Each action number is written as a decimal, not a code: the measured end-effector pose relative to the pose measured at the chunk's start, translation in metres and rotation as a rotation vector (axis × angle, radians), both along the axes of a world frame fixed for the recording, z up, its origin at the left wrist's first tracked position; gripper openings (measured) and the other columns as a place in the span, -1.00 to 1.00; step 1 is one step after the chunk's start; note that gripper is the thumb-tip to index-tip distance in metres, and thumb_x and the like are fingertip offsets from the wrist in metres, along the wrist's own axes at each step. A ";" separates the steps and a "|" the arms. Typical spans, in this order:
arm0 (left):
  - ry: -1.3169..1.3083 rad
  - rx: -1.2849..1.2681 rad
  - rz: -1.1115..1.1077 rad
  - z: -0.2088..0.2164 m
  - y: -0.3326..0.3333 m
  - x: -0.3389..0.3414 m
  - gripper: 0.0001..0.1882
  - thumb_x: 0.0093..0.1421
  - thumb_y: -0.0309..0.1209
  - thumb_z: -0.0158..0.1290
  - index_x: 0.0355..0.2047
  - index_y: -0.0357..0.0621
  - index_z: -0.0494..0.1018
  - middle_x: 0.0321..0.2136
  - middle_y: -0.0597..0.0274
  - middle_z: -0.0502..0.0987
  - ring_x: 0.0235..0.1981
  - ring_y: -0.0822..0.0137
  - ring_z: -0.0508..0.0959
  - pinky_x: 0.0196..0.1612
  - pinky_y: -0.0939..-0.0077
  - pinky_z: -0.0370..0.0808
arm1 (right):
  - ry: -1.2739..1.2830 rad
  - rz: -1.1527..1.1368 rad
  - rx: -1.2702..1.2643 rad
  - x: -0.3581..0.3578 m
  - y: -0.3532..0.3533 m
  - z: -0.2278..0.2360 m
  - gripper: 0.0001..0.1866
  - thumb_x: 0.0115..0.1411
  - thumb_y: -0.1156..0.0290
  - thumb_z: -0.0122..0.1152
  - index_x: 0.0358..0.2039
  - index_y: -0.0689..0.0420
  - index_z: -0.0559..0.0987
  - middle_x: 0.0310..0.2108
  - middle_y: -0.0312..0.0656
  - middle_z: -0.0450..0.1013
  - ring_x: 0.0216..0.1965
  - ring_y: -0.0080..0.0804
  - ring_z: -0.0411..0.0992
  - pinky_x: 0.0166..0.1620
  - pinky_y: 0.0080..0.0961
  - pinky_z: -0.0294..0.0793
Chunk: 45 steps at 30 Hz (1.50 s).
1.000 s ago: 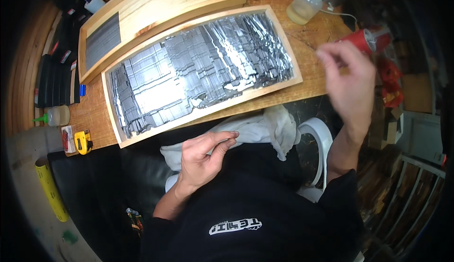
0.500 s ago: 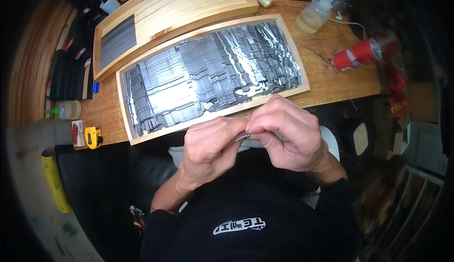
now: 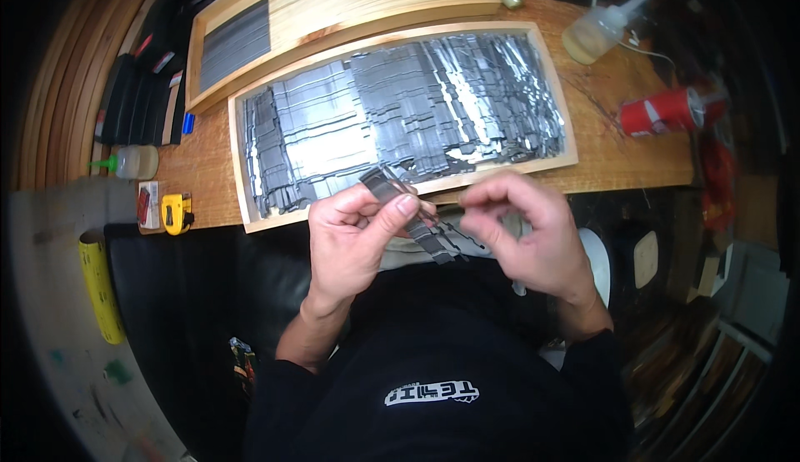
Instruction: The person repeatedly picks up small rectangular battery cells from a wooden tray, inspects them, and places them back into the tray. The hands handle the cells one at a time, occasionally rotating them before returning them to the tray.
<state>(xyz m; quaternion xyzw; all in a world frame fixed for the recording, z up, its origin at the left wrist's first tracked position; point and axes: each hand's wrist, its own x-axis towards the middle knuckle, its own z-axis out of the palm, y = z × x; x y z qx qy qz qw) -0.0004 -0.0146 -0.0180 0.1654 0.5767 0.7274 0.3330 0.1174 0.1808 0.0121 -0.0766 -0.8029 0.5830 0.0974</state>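
A small fan of thin dark grey strips (image 3: 433, 244) is pinched between the thumb and fingers of my left hand (image 3: 350, 241). The strips slant from upper left to lower right, over the front edge of a shallow wooden tray (image 3: 333, 210). Beside them to the right is my right hand (image 3: 537, 233), slightly blurred, its thumb and fingers curved and apart, with nothing visible between them. Overlapping rows of glossy dark grey strips (image 3: 392, 112) fill the tray, some reflecting bright light.
Behind the tray lies a second wooden tray (image 3: 375, 2) with a block of dark strips (image 3: 237, 44) at its left. On the bench's right are a squeeze bottle (image 3: 593, 35) and a red can (image 3: 662, 112). A yellow tape measure (image 3: 177, 214) and a green-tipped bottle (image 3: 136, 163) stand left.
My hands have moved apart from their earlier joined position. The strips now show in my left hand, and my right hand has opened. The view has shifted, so the bench appears farther right.
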 end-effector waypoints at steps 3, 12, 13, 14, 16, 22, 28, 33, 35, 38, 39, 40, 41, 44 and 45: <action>-0.106 0.007 0.056 -0.011 -0.010 0.000 -0.85 0.39 -0.48 0.19 -0.16 -0.35 0.62 -0.28 0.08 0.73 -0.31 0.39 0.72 -0.29 0.59 0.65 | -0.037 0.054 -0.018 0.009 -0.010 -0.014 -0.80 0.15 0.65 0.44 -0.18 0.30 0.69 -0.30 -0.12 0.64 -0.35 -0.44 0.62 -0.27 -0.59 0.58; -0.086 -0.060 0.002 -0.015 -0.021 -0.004 -0.82 0.34 -0.57 0.21 -0.09 -0.41 0.58 -0.28 -0.07 0.73 -0.31 0.24 0.75 -0.22 0.43 0.73 | 0.076 -0.049 0.201 0.013 -0.021 -0.011 -0.81 0.18 0.69 0.36 -0.17 0.32 0.69 -0.32 -0.13 0.61 -0.40 -0.46 0.60 -0.36 -0.59 0.57; -0.087 -0.049 -0.007 -0.014 -0.022 -0.004 -0.81 0.35 -0.57 0.21 -0.07 -0.40 0.58 -0.27 -0.04 0.73 -0.29 0.28 0.74 -0.22 0.47 0.71 | 0.051 -0.082 0.145 0.014 -0.021 -0.012 -0.81 0.17 0.69 0.36 -0.18 0.32 0.69 -0.32 -0.13 0.61 -0.40 -0.48 0.59 -0.37 -0.60 0.56; -0.089 -0.038 -0.016 -0.013 -0.024 -0.004 -0.81 0.35 -0.56 0.21 -0.06 -0.40 0.58 -0.25 -0.02 0.73 -0.28 0.32 0.74 -0.21 0.50 0.70 | 0.026 -0.113 0.088 0.016 -0.019 -0.014 -0.81 0.17 0.69 0.36 -0.18 0.33 0.69 -0.31 -0.13 0.61 -0.41 -0.50 0.59 -0.37 -0.60 0.56; -0.118 -0.028 0.058 -0.013 -0.022 -0.001 -0.80 0.35 -0.57 0.20 -0.04 -0.40 0.58 -0.26 -0.02 0.73 -0.27 0.29 0.74 -0.20 0.47 0.71 | -0.022 -0.144 -0.003 0.020 -0.017 -0.025 -0.83 0.21 0.70 0.34 -0.17 0.35 0.66 -0.32 -0.18 0.60 -0.39 -0.58 0.57 -0.37 -0.66 0.56; -0.187 0.011 0.165 -0.022 -0.017 0.007 -0.82 0.38 -0.50 0.20 -0.08 -0.35 0.55 -0.25 -0.03 0.72 -0.23 0.19 0.76 -0.24 0.44 0.73 | -0.113 -0.149 -0.630 0.025 -0.039 -0.034 -0.90 0.30 0.71 0.28 -0.18 0.38 0.59 -0.26 -0.11 0.55 -0.38 -0.51 0.60 -0.36 -0.64 0.66; -0.261 0.106 0.205 -0.024 -0.019 0.012 -0.82 0.39 -0.49 0.18 -0.09 -0.38 0.54 -0.24 -0.06 0.71 -0.24 0.16 0.76 -0.24 0.43 0.74 | -0.079 -0.153 -0.690 0.026 -0.037 -0.041 -0.89 0.31 0.64 0.32 -0.17 0.34 0.61 -0.29 -0.17 0.57 -0.38 -0.56 0.61 -0.39 -0.71 0.63; -0.294 0.102 0.184 -0.021 -0.020 0.016 -0.81 0.38 -0.51 0.19 -0.09 -0.39 0.53 -0.24 -0.07 0.70 -0.24 0.14 0.76 -0.22 0.37 0.76 | -0.318 -0.033 -0.633 0.020 -0.033 -0.027 -0.89 0.29 0.64 0.35 -0.22 0.32 0.57 -0.31 -0.15 0.56 -0.48 -0.60 0.58 -0.51 -0.74 0.57; -0.310 0.120 0.169 -0.022 -0.021 0.018 -0.81 0.37 -0.52 0.19 -0.08 -0.39 0.53 -0.25 -0.06 0.70 -0.23 0.14 0.76 -0.22 0.36 0.76 | -0.377 -0.015 -0.673 0.018 -0.030 -0.025 -0.88 0.28 0.66 0.35 -0.24 0.32 0.54 -0.30 -0.14 0.55 -0.51 -0.61 0.57 -0.55 -0.74 0.55; -0.326 0.141 0.157 -0.022 -0.021 0.019 -0.79 0.36 -0.52 0.20 -0.06 -0.39 0.53 -0.25 -0.06 0.70 -0.22 0.13 0.76 -0.21 0.36 0.77 | -0.463 0.028 -0.715 0.016 -0.025 -0.024 -0.84 0.27 0.63 0.37 -0.26 0.28 0.51 -0.34 -0.17 0.55 -0.53 -0.65 0.55 -0.56 -0.78 0.52; -0.323 0.139 0.162 -0.021 -0.021 0.019 -0.78 0.36 -0.52 0.21 -0.05 -0.39 0.53 -0.25 -0.05 0.70 -0.22 0.13 0.76 -0.21 0.35 0.77 | -0.499 0.060 -0.710 0.015 -0.023 -0.025 -0.83 0.27 0.62 0.38 -0.26 0.27 0.50 -0.34 -0.18 0.56 -0.54 -0.66 0.54 -0.56 -0.79 0.51; -0.322 0.137 0.166 -0.021 -0.020 0.019 -0.77 0.36 -0.52 0.21 -0.03 -0.38 0.53 -0.25 -0.05 0.70 -0.22 0.13 0.76 -0.21 0.35 0.77 | -0.536 0.090 -0.704 0.016 -0.022 -0.027 -0.82 0.27 0.61 0.39 -0.26 0.26 0.49 -0.35 -0.19 0.56 -0.54 -0.68 0.53 -0.55 -0.81 0.49; -0.319 0.128 0.171 -0.020 -0.020 0.020 -0.76 0.36 -0.52 0.21 -0.02 -0.38 0.53 -0.25 -0.04 0.70 -0.21 0.13 0.76 -0.20 0.35 0.77 | -0.490 0.094 -0.651 0.018 -0.021 -0.030 -0.82 0.26 0.61 0.40 -0.26 0.26 0.51 -0.36 -0.20 0.57 -0.54 -0.68 0.53 -0.54 -0.80 0.48; -0.323 0.117 0.172 -0.018 -0.019 0.021 -0.74 0.37 -0.51 0.21 0.01 -0.37 0.53 -0.25 -0.02 0.70 -0.20 0.13 0.76 -0.18 0.32 0.77 | -0.314 0.116 -0.424 0.025 -0.023 -0.039 -0.85 0.22 0.63 0.42 -0.27 0.27 0.57 -0.36 -0.20 0.57 -0.53 -0.67 0.52 -0.49 -0.77 0.46; -0.334 0.126 0.163 -0.017 -0.019 0.019 -0.74 0.37 -0.51 0.20 0.01 -0.37 0.53 -0.25 -0.01 0.70 -0.20 0.13 0.76 -0.17 0.31 0.77 | -0.228 0.130 -0.300 0.027 -0.022 -0.039 -0.85 0.21 0.64 0.43 -0.27 0.26 0.59 -0.36 -0.20 0.58 -0.52 -0.66 0.52 -0.47 -0.75 0.46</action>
